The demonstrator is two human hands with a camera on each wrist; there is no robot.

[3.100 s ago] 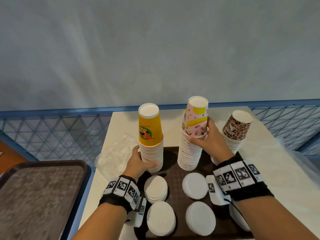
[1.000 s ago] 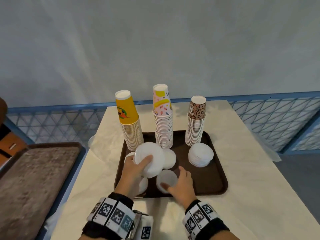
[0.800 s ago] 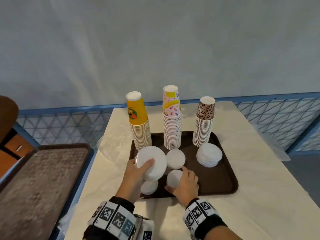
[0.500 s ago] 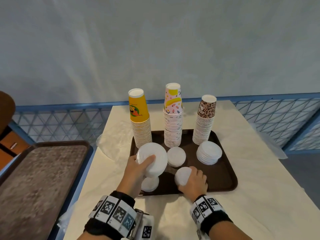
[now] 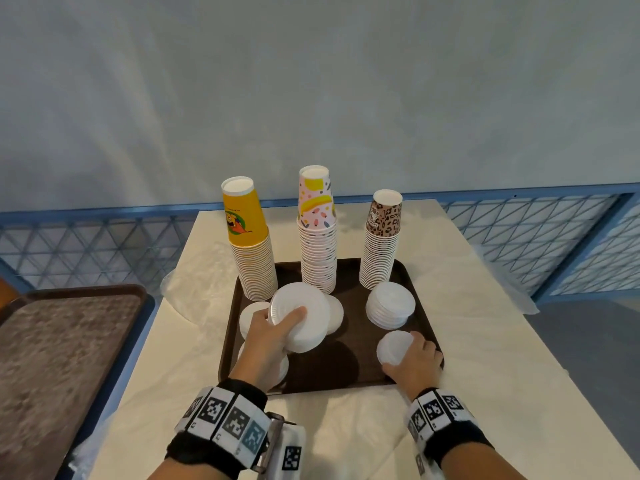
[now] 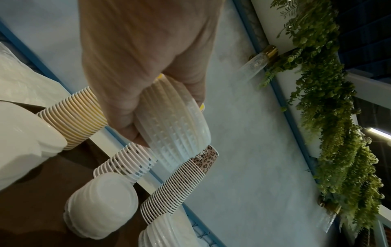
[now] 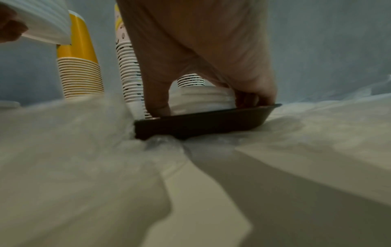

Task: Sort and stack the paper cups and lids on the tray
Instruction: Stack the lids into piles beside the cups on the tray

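Left hand raised above the tray's near-left part, fingers and thumb curled round a tilted stack of large white lids, thumb pressed on the top face. Seen from the left wrist as ribbed rims fanned beside the knuckles. Right hand lowered at the near-right corner of the dark brown tray, thumb and fingers closed around a small stack of white lids resting on the tray floor; grip confirmed in the right-wrist view, thumb on one side and fingers on the other. Just beyond that hand, a taller pile of lids on the tray. Behind the lifted stack, a lid pile partly hidden; under and beside the left hand, two more lid piles, mostly covered. Along the far edge of the tray, three upside-down cup columns: yellow cups at left, pink patterned cups in the middle, leopard-print cups at right, all upright and apart. Tray set on a cream table covered in clear plastic sheet. Second brown tray off to the left.
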